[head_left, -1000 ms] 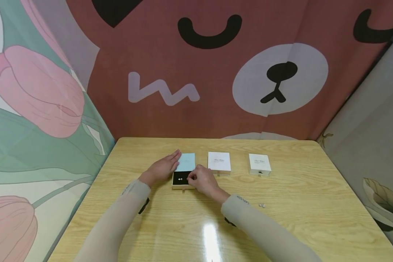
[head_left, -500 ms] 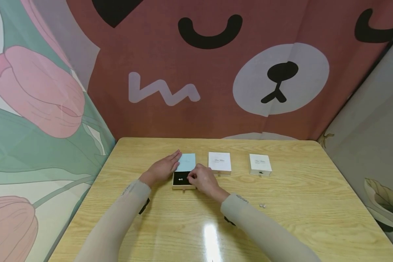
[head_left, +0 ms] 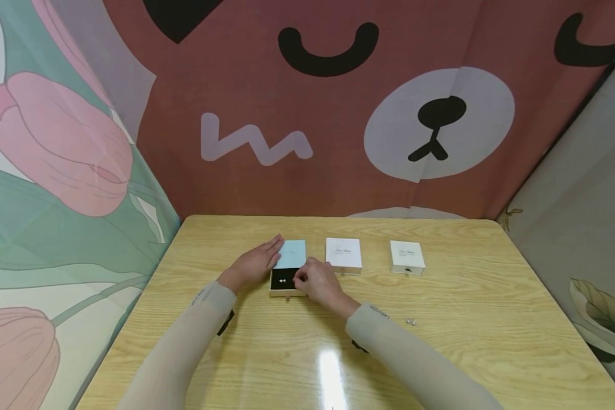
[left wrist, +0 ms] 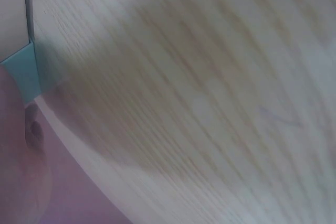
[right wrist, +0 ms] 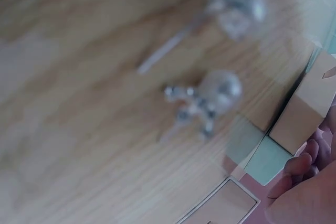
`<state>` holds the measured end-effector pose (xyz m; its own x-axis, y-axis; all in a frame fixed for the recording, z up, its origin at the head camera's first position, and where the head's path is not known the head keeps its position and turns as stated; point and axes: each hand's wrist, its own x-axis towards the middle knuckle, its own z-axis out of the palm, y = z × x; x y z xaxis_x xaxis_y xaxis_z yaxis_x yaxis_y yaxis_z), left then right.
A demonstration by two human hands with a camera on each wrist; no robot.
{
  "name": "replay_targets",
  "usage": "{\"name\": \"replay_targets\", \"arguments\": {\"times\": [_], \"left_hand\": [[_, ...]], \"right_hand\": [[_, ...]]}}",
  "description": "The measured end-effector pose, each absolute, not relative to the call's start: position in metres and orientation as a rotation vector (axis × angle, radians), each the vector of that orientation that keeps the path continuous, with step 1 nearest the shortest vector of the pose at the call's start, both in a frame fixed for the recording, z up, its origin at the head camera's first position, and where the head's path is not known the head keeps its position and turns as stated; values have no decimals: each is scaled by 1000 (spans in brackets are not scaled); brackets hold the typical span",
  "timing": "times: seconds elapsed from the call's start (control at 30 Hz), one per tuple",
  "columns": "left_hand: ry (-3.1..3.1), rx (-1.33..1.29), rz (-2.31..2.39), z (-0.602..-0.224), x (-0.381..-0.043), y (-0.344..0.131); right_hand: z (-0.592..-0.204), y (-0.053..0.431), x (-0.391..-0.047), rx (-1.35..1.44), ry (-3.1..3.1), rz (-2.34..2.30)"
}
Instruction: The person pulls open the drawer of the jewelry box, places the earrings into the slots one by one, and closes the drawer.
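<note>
Though open, box partly behind hands

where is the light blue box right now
In the head view, the light blue box sits left of both white boxes on the table, between the left hand and right hand.

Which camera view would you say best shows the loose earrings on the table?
The right wrist view: the earrings appear large, though blurred, with round beads and thin pins. The head view shows only tiny specks; the left wrist view, none of them.
</note>
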<state>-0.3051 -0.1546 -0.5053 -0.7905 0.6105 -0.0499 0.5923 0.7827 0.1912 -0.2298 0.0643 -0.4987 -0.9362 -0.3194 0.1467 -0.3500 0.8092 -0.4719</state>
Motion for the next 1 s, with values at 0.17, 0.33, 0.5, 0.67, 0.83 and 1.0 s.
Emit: {"name": "replay_targets", "arguments": {"times": [0.17,0.33,0.5,0.67,0.83,1.0], "left_hand": [[2872,964,256,-507,-306,-156],[2866,959,261,-509,-307,-157],[2864,953,254,-508,-306,-157],[2864,947,260,-506,-305,-157],[2863,947,267,-507,-305,-157],[2862,972,282,-507,-305,-156]], "right_hand": [[-498,63,-230,568,-2918,710],[-500,62,-230,604,-2910,683],[-499,61,-230,625,-2906,677],[-497,60,-230,624,-2918,686],[-497,60,-231,602,-2923,724],[-497,61,-233,592,-2914,746]]}}
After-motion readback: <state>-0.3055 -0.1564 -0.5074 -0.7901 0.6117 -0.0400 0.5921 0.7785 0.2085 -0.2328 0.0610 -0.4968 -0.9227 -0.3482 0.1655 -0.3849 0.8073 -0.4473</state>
